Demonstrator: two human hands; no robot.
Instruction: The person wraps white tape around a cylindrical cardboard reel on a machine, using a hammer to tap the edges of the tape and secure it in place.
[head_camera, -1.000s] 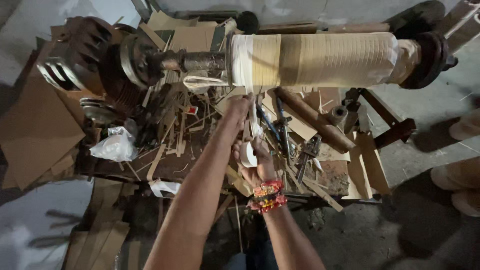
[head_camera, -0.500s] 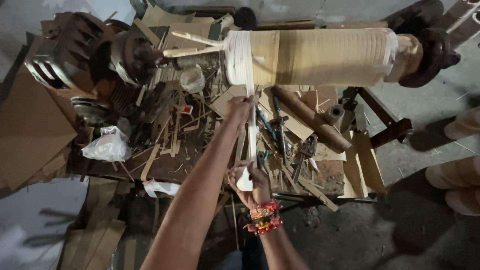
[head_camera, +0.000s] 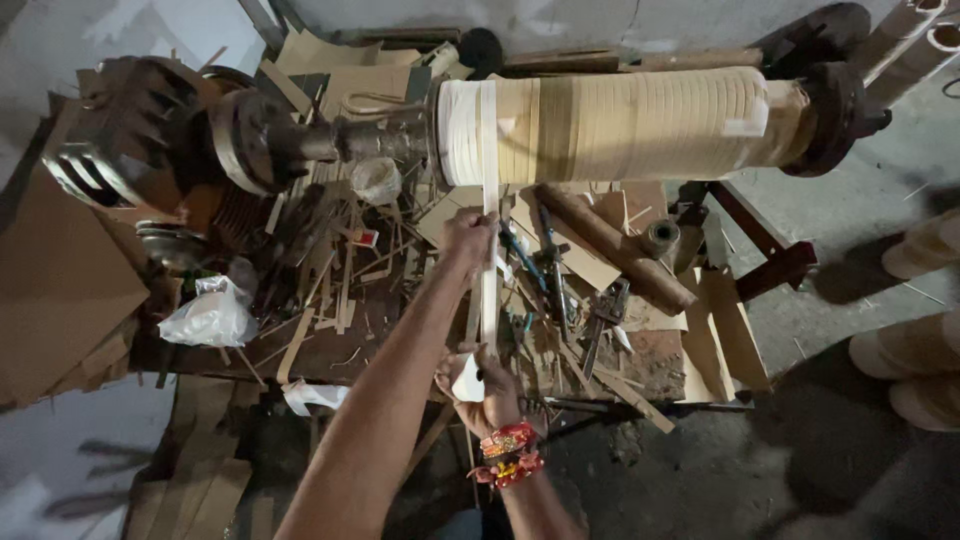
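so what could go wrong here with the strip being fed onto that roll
The paper strip is stretched between the left hand and right hand up to the wound roll; uneven pull might tear it or lay it crooked. The left hand sits near the roll and shaft, so fingers could get caught if it turns. Loose scraps and pliers on the bench could snag the strip.

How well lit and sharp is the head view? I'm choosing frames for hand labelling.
Head view: even, dim light, no glare; both hands, left hand and right hand, reasonably sharp on the pale paper strip; big cream paper-wound roll clear; corners darken, wide-lens bending at edges; deep shadow under the cluttered wooden bench.
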